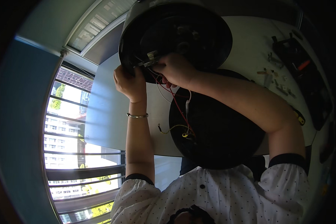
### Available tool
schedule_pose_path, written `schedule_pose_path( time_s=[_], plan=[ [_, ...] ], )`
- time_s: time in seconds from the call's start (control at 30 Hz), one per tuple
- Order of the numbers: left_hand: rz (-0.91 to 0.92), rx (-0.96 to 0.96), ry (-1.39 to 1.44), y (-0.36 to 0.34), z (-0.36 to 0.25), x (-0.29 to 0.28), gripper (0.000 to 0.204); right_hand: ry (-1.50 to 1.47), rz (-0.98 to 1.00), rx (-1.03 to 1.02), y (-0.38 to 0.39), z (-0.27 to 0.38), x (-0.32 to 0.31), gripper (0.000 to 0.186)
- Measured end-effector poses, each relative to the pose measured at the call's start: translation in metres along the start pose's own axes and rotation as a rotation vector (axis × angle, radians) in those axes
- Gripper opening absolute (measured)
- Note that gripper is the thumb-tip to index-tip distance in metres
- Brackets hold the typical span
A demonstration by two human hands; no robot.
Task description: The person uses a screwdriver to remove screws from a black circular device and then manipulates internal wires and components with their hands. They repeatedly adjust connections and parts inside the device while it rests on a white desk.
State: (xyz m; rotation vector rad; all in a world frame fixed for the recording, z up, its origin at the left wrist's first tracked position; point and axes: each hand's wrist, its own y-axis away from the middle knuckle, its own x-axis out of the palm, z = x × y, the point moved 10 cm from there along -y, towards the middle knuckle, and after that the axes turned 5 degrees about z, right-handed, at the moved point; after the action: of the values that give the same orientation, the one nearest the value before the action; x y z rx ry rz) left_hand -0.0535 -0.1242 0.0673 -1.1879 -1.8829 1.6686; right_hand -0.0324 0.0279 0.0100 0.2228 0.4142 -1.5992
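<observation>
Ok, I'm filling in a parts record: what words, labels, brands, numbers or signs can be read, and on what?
None can be read.
Black round housing: too dark to tell.
Large black disc: no readable mark.
Small loose parts: too small to tell.
Long black case: too dark to tell.

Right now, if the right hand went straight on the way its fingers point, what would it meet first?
The right hand would probably meet the small metal part by its fingertips, with the left hand just beyond. Shadow around the round black housing obscures depth, so contact is uncertain.
</observation>
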Motion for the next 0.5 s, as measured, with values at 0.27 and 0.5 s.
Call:
schedule_pose_path(
  time_s=[0.27,0.5],
  plan=[
    [0.019,-0.043,-0.021,0.002,0.0017,0.0008,0.024,-0.072,0.047,0.021,-0.0012,-0.0035,0.0048,0.025],
    [-0.007,0.02,-0.002,0.0003,-0.0079,-0.0014,0.022,-0.146,0.046,0.005,0.0008,-0.0002,0.0037,0.023]
  ],
)
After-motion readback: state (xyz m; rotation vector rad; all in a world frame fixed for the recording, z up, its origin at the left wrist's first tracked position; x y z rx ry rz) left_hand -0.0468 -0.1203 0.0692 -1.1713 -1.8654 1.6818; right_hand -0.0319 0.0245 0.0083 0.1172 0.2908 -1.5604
